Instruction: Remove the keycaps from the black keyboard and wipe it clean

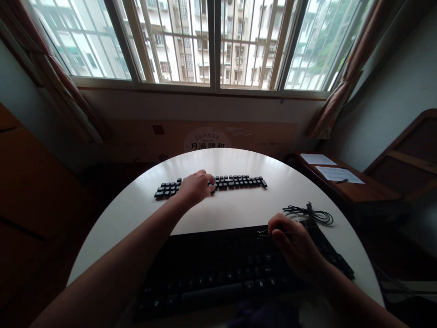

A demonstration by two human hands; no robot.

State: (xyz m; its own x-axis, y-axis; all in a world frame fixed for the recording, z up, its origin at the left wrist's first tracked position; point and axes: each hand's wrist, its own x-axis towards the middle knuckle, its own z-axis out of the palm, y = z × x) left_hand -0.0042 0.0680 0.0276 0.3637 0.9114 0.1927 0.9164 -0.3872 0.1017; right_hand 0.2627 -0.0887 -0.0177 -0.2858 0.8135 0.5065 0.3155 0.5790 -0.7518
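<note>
My left hand [196,187] reaches across the table to a long row of loose black keycaps [235,181]. Its thumb and fingers close around a keycap near the middle of the row, which they partly hide. My right hand [295,239] is a fist around a thin wire keycap puller [263,233], with wire loops showing on both sides of the fist. It hovers over the upper right part of a black keyboard [211,291]. The lower rows still carry keycaps, while the upper area looks dark and bare.
A coiled black cable [312,214] lies behind the keyboard on the round white table [218,214]. Something purple [262,314] is at the near edge. To the right, a wooden chair or stool [327,187] holds papers and a pen. Barred windows stand ahead.
</note>
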